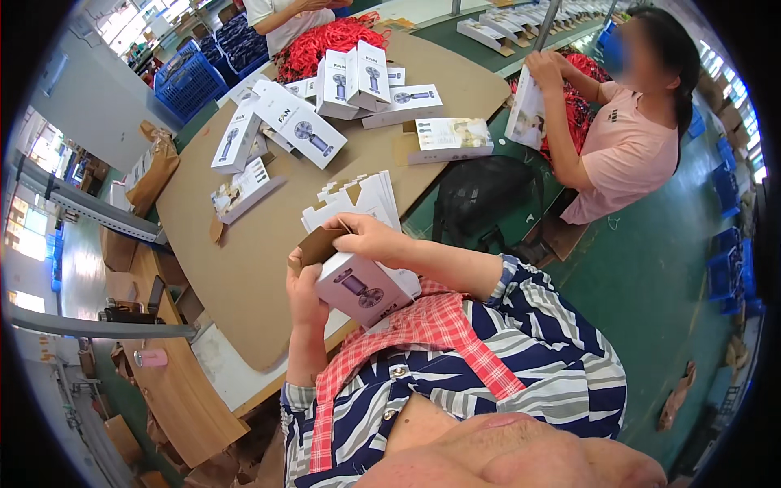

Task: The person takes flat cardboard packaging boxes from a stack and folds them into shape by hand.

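Note:
Close against my chest is a white fan box (351,291), printed with a dark picture of a small fan. Its far end stands open, with the brown cardboard inside of a flap showing. My left hand (307,291) grips the left side of that end, fingers bent round the edge. From the right, my right hand (373,237) is closed on the flap and upper edge, thumb near the opening. I cannot see inside the box. Just beyond my hands lies a stack of flat, unfolded white cartons (376,195) on the brown cardboard tabletop (244,285).
A heap of fan boxes (303,126) covers the far part of the table. An open-ended box (451,138) and a black bag (486,195) lie to the right. Across there, a co-worker (626,138) holds another box (529,110). Red cords (333,45) pile up behind.

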### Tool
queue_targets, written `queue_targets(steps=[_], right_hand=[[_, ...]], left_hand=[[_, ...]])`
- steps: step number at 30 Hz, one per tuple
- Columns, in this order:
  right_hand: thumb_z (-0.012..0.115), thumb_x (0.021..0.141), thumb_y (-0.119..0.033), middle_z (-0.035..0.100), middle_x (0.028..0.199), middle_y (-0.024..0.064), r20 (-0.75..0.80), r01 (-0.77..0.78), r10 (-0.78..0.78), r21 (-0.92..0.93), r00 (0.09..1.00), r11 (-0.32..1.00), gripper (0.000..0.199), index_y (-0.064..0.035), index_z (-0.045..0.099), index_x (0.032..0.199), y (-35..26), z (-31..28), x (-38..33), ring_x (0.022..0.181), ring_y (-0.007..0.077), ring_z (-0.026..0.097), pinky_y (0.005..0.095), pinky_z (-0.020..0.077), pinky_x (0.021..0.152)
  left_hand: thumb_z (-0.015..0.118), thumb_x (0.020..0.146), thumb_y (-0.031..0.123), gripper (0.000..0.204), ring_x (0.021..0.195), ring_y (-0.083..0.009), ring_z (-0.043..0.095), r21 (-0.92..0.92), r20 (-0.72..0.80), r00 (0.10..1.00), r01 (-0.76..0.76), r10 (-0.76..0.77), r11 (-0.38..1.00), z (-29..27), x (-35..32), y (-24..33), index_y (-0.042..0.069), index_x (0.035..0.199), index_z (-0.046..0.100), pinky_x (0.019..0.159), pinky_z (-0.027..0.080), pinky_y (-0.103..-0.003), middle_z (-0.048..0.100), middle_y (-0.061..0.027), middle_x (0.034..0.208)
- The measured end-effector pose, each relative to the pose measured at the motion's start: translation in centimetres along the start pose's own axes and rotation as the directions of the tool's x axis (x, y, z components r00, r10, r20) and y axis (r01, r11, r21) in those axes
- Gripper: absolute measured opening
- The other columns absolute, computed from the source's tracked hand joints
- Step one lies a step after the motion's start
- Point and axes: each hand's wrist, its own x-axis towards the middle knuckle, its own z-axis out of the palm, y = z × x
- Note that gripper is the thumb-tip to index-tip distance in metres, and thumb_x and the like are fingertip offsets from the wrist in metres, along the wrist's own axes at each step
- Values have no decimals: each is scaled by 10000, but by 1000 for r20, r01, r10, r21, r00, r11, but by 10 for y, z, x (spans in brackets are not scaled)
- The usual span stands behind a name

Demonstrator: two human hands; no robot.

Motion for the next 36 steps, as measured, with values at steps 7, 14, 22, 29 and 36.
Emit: queue_targets(steps=[7, 14, 22, 29, 36], right_hand=[[507, 870, -171, 552, 1148, 74, 64, -286, 279, 157, 958, 945, 446, -25, 481, 1290, -3, -11, -10, 1021, 135, 502, 275, 399, 866], [494, 889, -160, 582, 1145, 78, 81, 61, -50, -139, 995, 988, 400, -41, 510, 1270, -18, -15, -14, 1025, 164, 538, 289, 420, 895], [569, 879, -272, 645, 1019, 134, 335, 153, 73, -599, 939, 786, 335, -42, 608, 1119, -30, -40, 1, 896, 194, 611, 299, 475, 817], [668, 792, -280, 622, 1058, 171, 292, -41, 442, -796, 848, 604, 476, -33, 540, 1178, -63, -23, 17, 943, 285, 602, 366, 475, 814], [741, 742, -294, 551, 1204, 156, 391, 303, -58, -602, 919, 739, 643, -31, 485, 1270, -30, -37, -5, 1061, 249, 554, 336, 447, 896]], left_hand=[[439, 828, 26, 436, 1087, -245, 538, -72, 116, 991, 73, -64, 995, 8, -1, 12, -27, 1259, 402, 898, 466, -351, 502, -160, 1226], [449, 791, -24, 344, 1073, -230, 542, -207, 159, 973, 200, -169, 958, -25, 10, -14, 33, 1125, 508, 911, 462, -361, 544, -135, 1199], [410, 793, -53, 203, 995, -212, 561, -42, 188, 973, 141, -131, 989, -15, 7, -4, -38, 812, 611, 884, 454, -322, 562, -159, 1196], [508, 797, 35, 227, 1061, -198, 530, 500, 390, 912, -95, -126, 861, -23, 6, 16, -8, 998, 603, 897, 427, -316, 489, -190, 1295], [636, 787, 13, 258, 1120, -227, 500, 521, 429, 848, -514, 311, 682, -39, 0, 2, 15, 1038, 579, 924, 413, -346, 488, -129, 1240]])
